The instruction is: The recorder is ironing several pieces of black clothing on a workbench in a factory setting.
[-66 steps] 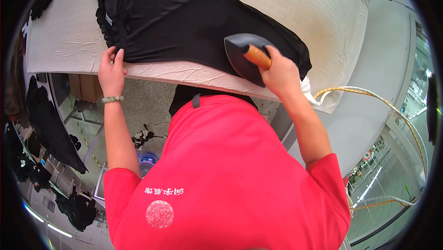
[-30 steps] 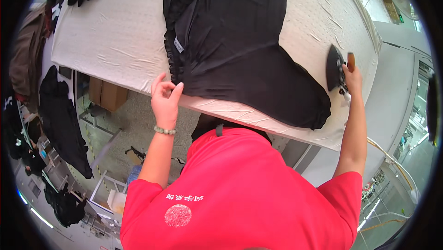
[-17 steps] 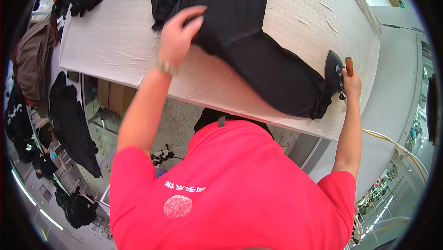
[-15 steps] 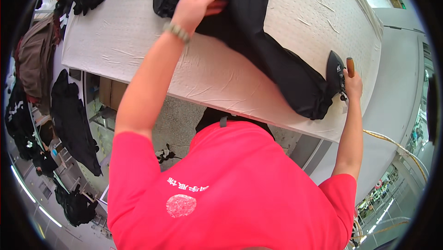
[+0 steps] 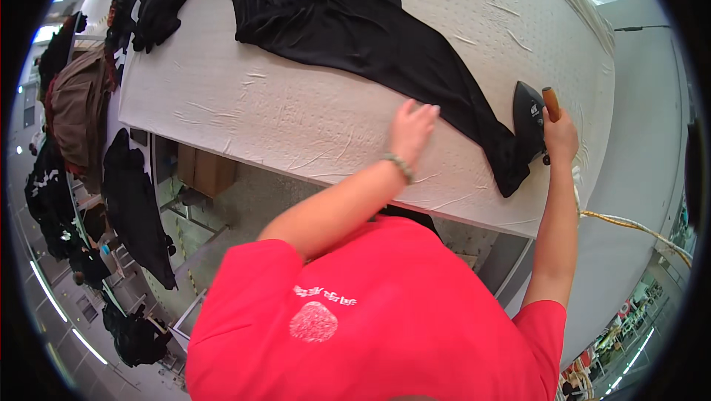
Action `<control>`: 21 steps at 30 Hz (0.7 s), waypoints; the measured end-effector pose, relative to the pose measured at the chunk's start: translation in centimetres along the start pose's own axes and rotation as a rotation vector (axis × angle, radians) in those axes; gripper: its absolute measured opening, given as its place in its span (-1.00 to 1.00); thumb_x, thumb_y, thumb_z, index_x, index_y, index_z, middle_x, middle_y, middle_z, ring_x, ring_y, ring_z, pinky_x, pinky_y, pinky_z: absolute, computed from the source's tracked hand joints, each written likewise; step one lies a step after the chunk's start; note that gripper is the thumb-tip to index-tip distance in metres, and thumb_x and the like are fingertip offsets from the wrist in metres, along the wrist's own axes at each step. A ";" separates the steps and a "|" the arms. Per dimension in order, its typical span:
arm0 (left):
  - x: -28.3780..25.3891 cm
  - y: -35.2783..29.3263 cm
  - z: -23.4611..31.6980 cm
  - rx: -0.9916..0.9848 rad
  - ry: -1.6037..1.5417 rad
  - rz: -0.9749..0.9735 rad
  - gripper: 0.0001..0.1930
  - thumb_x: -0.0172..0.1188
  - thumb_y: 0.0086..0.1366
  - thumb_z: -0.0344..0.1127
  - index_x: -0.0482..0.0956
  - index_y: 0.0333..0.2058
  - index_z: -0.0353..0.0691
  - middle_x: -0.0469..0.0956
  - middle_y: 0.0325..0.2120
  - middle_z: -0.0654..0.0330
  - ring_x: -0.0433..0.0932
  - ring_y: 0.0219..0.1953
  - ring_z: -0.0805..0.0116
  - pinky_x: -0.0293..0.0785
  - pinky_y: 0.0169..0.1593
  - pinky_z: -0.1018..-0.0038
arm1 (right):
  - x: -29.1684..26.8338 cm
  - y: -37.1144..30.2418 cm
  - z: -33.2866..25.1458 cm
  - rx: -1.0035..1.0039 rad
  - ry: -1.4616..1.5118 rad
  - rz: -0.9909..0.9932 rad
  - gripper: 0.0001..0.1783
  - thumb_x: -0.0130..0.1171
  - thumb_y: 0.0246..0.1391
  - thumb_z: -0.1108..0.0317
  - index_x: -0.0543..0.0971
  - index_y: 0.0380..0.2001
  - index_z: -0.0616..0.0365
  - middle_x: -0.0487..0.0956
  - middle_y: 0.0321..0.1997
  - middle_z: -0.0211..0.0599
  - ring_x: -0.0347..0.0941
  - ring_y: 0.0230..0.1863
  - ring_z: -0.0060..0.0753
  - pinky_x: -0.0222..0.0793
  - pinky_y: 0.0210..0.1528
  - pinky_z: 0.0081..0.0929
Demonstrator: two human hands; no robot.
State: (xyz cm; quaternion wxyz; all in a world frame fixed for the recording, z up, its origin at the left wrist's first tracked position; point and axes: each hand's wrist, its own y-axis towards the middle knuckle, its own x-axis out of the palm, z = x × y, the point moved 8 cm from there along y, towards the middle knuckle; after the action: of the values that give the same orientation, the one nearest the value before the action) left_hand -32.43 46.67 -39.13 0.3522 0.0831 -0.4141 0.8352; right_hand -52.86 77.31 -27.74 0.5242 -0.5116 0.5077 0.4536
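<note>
Well to the left of the left hand (image 5: 413, 132) and lower is a cardboard box (image 5: 213, 171); past it hangs a long black cloth piece (image 5: 137, 208), then a brown garment (image 5: 78, 116). A black clothing heap (image 5: 159, 1) lies far ahead-left. Right of the right hand (image 5: 561, 136) stands a pale grey panel (image 5: 641, 105).

Garment (image 5: 370, 38) across the bench (image 5: 296, 112); iron (image 5: 526, 123) beside the garment's right end; clothes (image 5: 159, 1) at far left; box (image 5: 207, 171) below the bench's near left edge.
</note>
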 end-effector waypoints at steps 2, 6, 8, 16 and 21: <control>4.0 2.8 -1.4 0.154 0.285 -0.025 -0.36 0.39 0.27 -0.08 0.43 0.02 -0.61 0.60 -0.27 0.05 0.49 -0.24 0.30 0.50 -0.16 0.29 | 0.0 -0.1 -0.3 -0.014 0.004 -0.019 -0.54 0.16 0.23 -0.13 0.63 -0.05 -0.02 0.70 -0.17 -0.07 0.61 -0.09 0.14 0.51 -0.09 0.01; 8.7 6.8 -0.7 -0.125 0.198 0.198 -0.44 0.38 0.28 -0.07 0.53 -0.15 -0.61 0.60 -0.32 0.06 0.44 -0.30 0.25 0.47 -0.14 0.18 | -0.7 0.3 -0.4 -0.002 -0.035 -0.020 -0.57 0.19 0.21 -0.10 0.63 -0.04 -0.06 0.70 -0.17 -0.07 0.62 -0.10 0.15 0.51 -0.12 0.03; 11.0 4.4 4.0 0.042 0.328 0.064 -0.53 0.35 0.30 -0.11 0.57 -0.24 -0.56 0.60 -0.38 0.12 0.43 -0.33 0.34 0.47 -0.17 0.25 | -1.4 0.4 -0.7 -0.064 0.018 0.010 -0.58 0.19 0.22 -0.07 0.63 -0.05 -0.04 0.70 -0.16 -0.06 0.62 -0.09 0.14 0.51 -0.11 0.02; 10.6 -26.3 17.2 0.410 0.682 -0.898 -0.89 0.27 0.33 -0.35 0.62 -0.30 -0.28 0.62 -0.42 0.17 0.57 -0.39 0.32 0.49 -0.24 0.40 | 0.7 -9.3 -11.3 -0.495 0.964 0.042 -0.63 0.15 0.35 0.14 0.59 -0.01 0.23 0.66 -0.14 -0.20 0.58 -0.12 -0.31 0.51 -0.09 -0.36; 10.1 -38.1 20.9 0.610 0.745 -1.210 -0.86 0.34 0.29 -0.33 0.67 -0.22 -0.22 0.63 -0.27 0.15 0.61 -0.23 0.12 0.48 -0.09 0.26 | 10.6 -21.8 -32.1 -0.185 1.992 -1.565 0.01 -0.12 0.22 -0.49 0.36 0.33 0.24 0.52 0.27 -0.11 0.48 0.22 -0.25 0.39 0.25 -0.21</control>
State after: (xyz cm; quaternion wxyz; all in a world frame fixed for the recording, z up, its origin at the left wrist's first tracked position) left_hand -18.04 51.82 2.85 0.8249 0.1017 0.0976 0.5475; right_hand -32.62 43.47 -35.39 0.0063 -0.8266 0.2104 -0.5219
